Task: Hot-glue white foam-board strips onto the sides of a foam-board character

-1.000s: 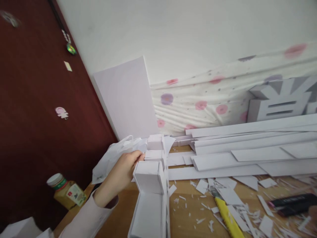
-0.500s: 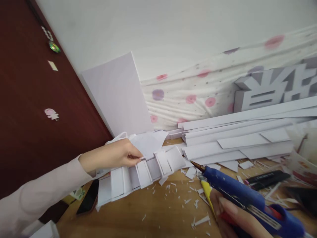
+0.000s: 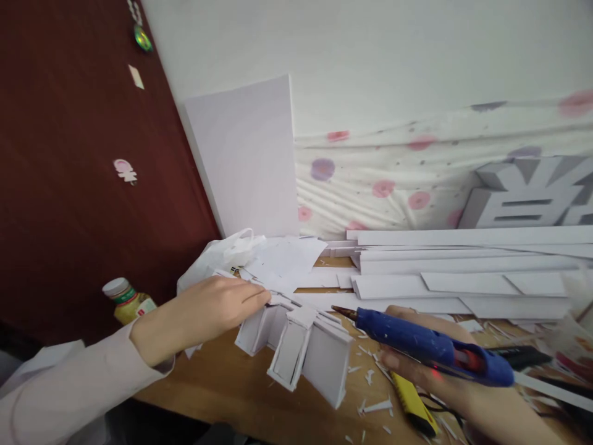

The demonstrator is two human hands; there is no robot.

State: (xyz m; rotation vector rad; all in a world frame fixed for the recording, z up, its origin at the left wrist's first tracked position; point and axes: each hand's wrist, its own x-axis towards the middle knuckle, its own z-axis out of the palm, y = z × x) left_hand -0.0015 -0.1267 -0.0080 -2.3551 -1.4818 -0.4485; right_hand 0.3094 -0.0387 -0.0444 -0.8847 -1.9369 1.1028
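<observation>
My left hand (image 3: 210,309) grips one end of a white foam-board piece (image 3: 301,349) built of several open box sections and holds it tilted over the wooden table (image 3: 231,395). My right hand (image 3: 445,371) is wrapped round a blue glue gun (image 3: 426,346). The gun's metal tip points left and sits just right of the piece's upper edge, close to it but apart. A pale long sleeve covers my left forearm.
Long white foam-board strips (image 3: 463,272) are stacked at the back right, with small scraps strewn over the table. A yellow utility knife (image 3: 412,405) lies below the gun. A white board (image 3: 250,161) leans on the wall. A bottle (image 3: 127,300) stands at the left, a plastic bag (image 3: 222,256) behind my hand.
The foam-board piece has been turned from flat to tilted, its open sections now facing me. The glue gun has moved left and up toward it. The view has shifted.
</observation>
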